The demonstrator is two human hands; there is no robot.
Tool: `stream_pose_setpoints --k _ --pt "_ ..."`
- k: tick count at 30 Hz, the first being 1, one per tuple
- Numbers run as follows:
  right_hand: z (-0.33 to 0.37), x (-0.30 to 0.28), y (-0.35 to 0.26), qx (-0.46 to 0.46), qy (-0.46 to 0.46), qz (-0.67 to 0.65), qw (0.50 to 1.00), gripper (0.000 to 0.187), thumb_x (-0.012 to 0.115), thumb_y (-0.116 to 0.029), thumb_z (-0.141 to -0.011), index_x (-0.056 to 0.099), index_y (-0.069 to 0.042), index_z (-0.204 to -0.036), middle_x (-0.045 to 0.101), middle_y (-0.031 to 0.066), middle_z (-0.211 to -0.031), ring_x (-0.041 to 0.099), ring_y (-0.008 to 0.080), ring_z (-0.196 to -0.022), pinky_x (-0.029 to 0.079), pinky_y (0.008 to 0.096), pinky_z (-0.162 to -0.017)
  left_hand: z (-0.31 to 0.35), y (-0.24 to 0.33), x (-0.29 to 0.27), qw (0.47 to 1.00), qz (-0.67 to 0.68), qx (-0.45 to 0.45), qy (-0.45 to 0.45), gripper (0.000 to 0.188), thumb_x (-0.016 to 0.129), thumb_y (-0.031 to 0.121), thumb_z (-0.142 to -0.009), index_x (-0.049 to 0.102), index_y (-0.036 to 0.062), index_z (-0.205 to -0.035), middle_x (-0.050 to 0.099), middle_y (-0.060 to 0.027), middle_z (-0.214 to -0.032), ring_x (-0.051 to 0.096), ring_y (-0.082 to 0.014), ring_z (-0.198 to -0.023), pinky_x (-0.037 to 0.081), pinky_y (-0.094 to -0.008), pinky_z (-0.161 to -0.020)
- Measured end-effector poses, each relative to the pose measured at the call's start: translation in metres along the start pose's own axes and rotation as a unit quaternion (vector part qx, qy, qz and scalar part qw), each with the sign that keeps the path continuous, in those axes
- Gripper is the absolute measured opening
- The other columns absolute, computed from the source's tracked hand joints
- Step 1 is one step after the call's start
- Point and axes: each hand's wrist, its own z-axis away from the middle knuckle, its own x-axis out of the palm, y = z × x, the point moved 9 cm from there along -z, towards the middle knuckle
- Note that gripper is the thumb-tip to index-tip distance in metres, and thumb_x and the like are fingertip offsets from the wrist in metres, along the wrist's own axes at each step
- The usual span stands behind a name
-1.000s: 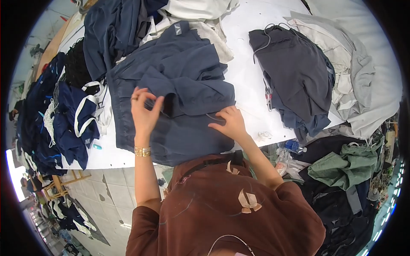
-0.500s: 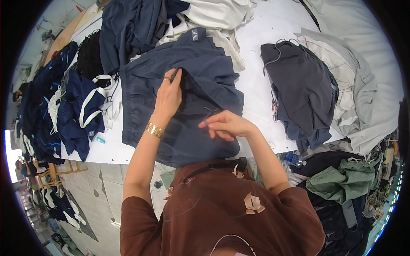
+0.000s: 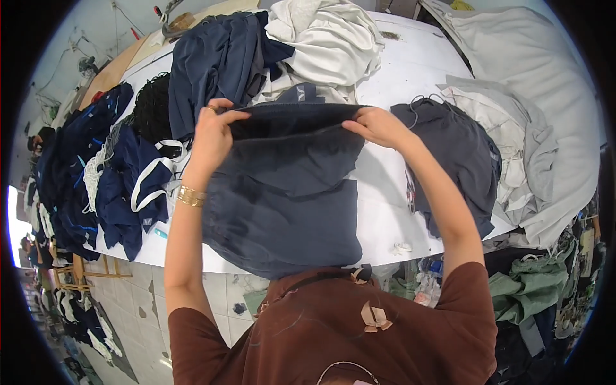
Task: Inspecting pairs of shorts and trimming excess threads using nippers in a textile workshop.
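Note:
A pair of dark blue-grey shorts (image 3: 289, 160) is stretched wide by its waistband between my two hands, above more dark blue-grey cloth (image 3: 289, 224) on the white table. My left hand (image 3: 215, 131) pinches the left end of the waistband. At the right end, my right hand (image 3: 378, 127) grips the same waistband with thumb and fingers. The waist opening gapes dark between them. Behind the held waistband, a corner of dark cloth with a small pale mark (image 3: 301, 95) shows.
A dark blue-grey heap (image 3: 215, 58) and a cream cloth pile (image 3: 337, 42) lie at the back. Navy garments (image 3: 131, 179) with white straps and cords are on the left. Dark grey shorts with drawcords (image 3: 443, 154) and light grey cloth (image 3: 545, 147) lie on the right.
Both hands have moved apart and up to the waistband's ends, lifting it and pulling it open. My right hand has left the drawcord area. The view has shifted slightly.

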Motion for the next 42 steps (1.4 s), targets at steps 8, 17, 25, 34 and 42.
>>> stream_pose_setpoints --k 8,17,25,34,42 --pt "0.069 -0.183 -0.079 -0.301 0.407 0.226 0.832 0.029 0.078 -0.016 -0.065 0.054 0.001 -0.063 0.058 0.0138 -0.101 0.056 0.0346 -0.097 0.047 0.0387 -0.081 -0.073 0.005 -0.088 0.995 -0.002 0.032 0.089 0.016 0.053 0.003 -0.078 0.068 0.0026 -0.082 0.059 -0.0117 -0.084 0.052 -0.0292 -0.088 0.042 -0.0341 -0.08" --pt "0.101 -0.353 0.0 -0.09 0.493 -0.066 0.863 0.019 0.064 -0.008 -0.086 0.058 -0.002 -0.103 0.066 0.0064 -0.094 0.061 0.0082 -0.082 0.047 0.0179 -0.071 -0.056 0.096 -0.179 0.964 0.027 0.149 0.218 0.028 0.079 0.014 -0.069 0.062 -0.002 -0.084 0.057 -0.0055 -0.089 0.054 -0.0154 -0.072 0.043 -0.0242 -0.065" --pt "-0.013 -0.331 -0.069 -0.246 0.359 -0.104 0.894 0.042 0.054 -0.004 -0.091 0.043 -0.007 -0.132 0.061 0.0074 -0.109 0.055 0.0087 -0.098 0.041 0.0201 -0.087 0.028 0.145 -0.132 0.927 0.327 0.045 0.178 0.025 0.079 0.011 -0.065 0.056 0.0034 -0.072 0.052 -0.0044 -0.07 0.049 -0.0143 -0.058 0.038 -0.025 -0.045" --pt "-0.189 -0.057 -0.171 -0.284 -0.019 -0.121 0.951 0.04 0.066 -0.012 -0.081 0.055 -0.008 -0.119 0.061 0.008 -0.111 0.056 0.0198 -0.106 0.045 0.0321 -0.091 0.219 0.012 -0.019 0.767 0.427 -0.448 0.17 0.048 0.063 -0.004 -0.082 0.036 0.0056 -0.12 0.043 -0.0091 -0.115 0.052 -0.0139 -0.096 0.047 -0.0228 -0.077" --pt "-0.247 0.194 -0.289 -0.197 0.071 0.056 0.976 0.033 0.062 -0.024 -0.07 0.061 -0.015 -0.102 0.061 0.0136 -0.106 0.056 0.0305 -0.105 0.04 0.0503 -0.088 0.336 -0.072 -0.014 0.835 -0.121 -0.528 0.095 0.068 0.06 0.031 -0.089 0.027 0.0096 -0.143 0.043 -0.0274 -0.126 0.044 -0.0379 -0.114 0.04 -0.0425 -0.089"
